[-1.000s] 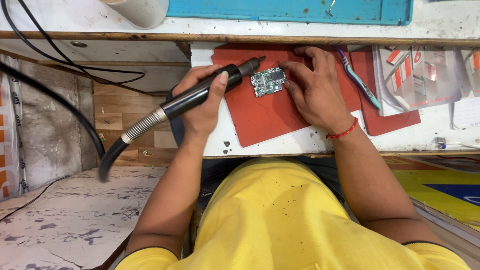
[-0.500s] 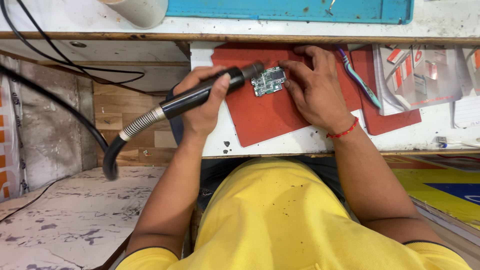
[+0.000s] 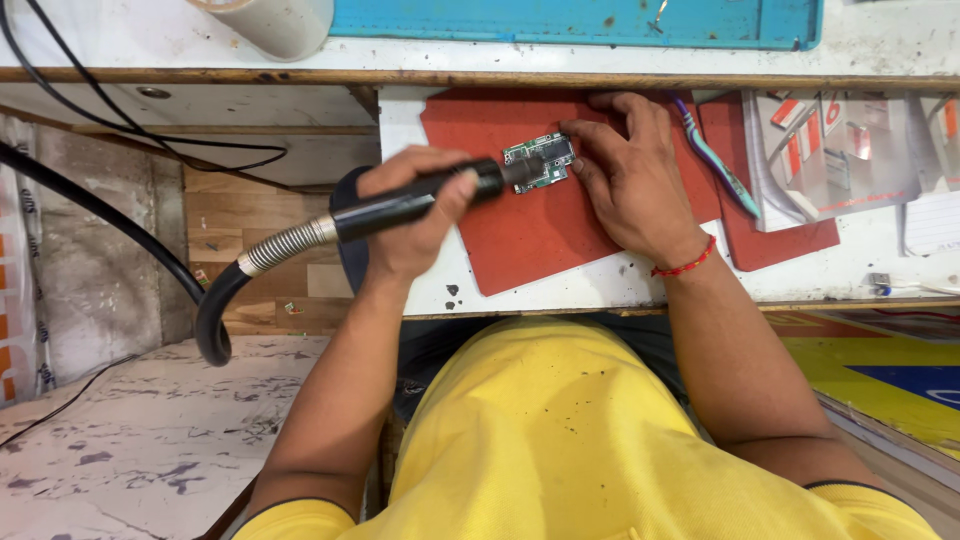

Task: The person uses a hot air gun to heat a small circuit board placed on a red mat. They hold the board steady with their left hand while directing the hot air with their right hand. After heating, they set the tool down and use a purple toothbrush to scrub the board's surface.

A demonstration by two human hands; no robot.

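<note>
My left hand (image 3: 415, 215) grips a black hot-air wand (image 3: 400, 208) with a coiled metal hose (image 3: 280, 245). Its nozzle points at a small green circuit board (image 3: 540, 160). The board lies on a red mat (image 3: 530, 220) on the white bench. My right hand (image 3: 625, 180) rests flat on the mat, and its fingertips press the board's right edge to hold it in place. A red thread band circles my right wrist.
A toothbrush (image 3: 715, 160) with a teal and purple handle lies right of my right hand. Packets in clear plastic (image 3: 840, 150) sit further right on a second red mat. A blue mat (image 3: 580, 20) and a white cup (image 3: 275, 25) stand on the upper shelf. Black cables (image 3: 120, 120) hang left.
The wand has tilted flatter, with its hose end lower, and its nozzle now sits close over the board's left edge. My right hand has stayed on the board.
</note>
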